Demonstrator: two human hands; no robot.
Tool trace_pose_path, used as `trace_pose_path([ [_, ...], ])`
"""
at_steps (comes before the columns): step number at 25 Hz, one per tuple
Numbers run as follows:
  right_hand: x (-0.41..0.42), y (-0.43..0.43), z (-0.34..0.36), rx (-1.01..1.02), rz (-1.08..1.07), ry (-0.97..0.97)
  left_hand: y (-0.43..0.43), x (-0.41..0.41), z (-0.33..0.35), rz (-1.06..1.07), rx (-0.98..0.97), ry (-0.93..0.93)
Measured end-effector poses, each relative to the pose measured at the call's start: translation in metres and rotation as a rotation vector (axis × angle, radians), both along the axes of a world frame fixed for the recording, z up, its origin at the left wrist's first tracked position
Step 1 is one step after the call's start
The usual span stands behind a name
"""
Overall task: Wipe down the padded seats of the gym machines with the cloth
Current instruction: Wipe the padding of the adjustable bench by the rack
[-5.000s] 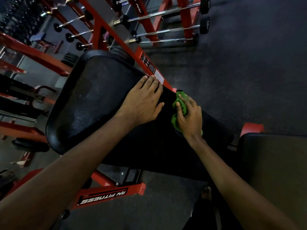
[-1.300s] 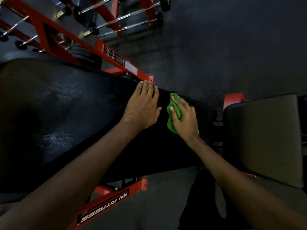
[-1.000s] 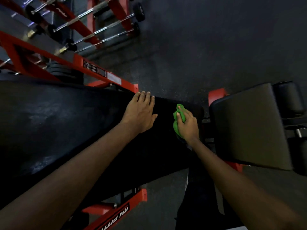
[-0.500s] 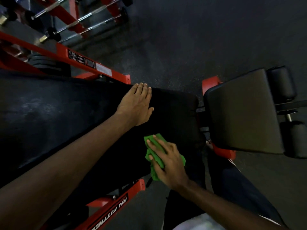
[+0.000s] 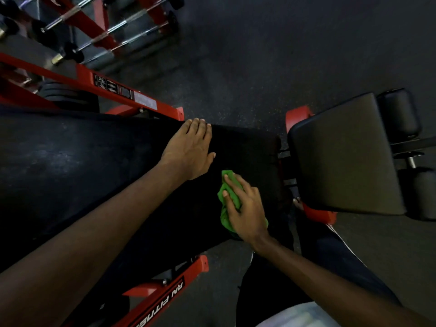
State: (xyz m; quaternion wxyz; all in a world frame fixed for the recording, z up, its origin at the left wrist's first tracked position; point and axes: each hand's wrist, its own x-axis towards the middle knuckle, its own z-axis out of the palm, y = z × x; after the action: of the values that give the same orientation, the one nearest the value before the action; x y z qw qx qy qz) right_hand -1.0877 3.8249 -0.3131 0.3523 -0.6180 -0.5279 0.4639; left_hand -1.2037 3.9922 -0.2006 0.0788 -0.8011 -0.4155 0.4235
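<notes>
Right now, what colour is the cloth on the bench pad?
Green: the cloth shows best in the head view, under the right hand.

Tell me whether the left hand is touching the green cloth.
Apart. The head view shows bare black pad between the left hand and the green cloth, which the right hand holds.

Padded seat (image 5: 94, 161): matt black upholstery (faintly scuffed). Cloth (image 5: 224, 215) was soft green fabric; frame (image 5: 77, 76), glossy red-painted metal; bars (image 5: 128, 21), bright chrome; floor (image 5: 259, 55), rough, speckled.
</notes>
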Motion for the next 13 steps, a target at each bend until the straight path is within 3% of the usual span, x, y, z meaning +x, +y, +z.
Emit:
trace_pose_path([
  [4, 0.002, 0.055, -0.026, 0.094, -0.022, -0.009, 0.001, 0.001, 0.002, 0.021, -0.017, -0.017],
  [8, 0.016, 0.128, -0.072, -0.145, -0.194, -0.019, 0.002, 0.002, 0.004, 0.037, -0.044, -0.016],
  [10, 0.017, 0.146, -0.078, -0.193, -0.193, -0.051, 0.001, 0.001, 0.004, 0.032, -0.041, -0.011],
  [13, 0.008, 0.144, -0.064, -0.078, -0.086, -0.067, 0.000, 0.002, 0.004, 0.033, -0.026, -0.012],
])
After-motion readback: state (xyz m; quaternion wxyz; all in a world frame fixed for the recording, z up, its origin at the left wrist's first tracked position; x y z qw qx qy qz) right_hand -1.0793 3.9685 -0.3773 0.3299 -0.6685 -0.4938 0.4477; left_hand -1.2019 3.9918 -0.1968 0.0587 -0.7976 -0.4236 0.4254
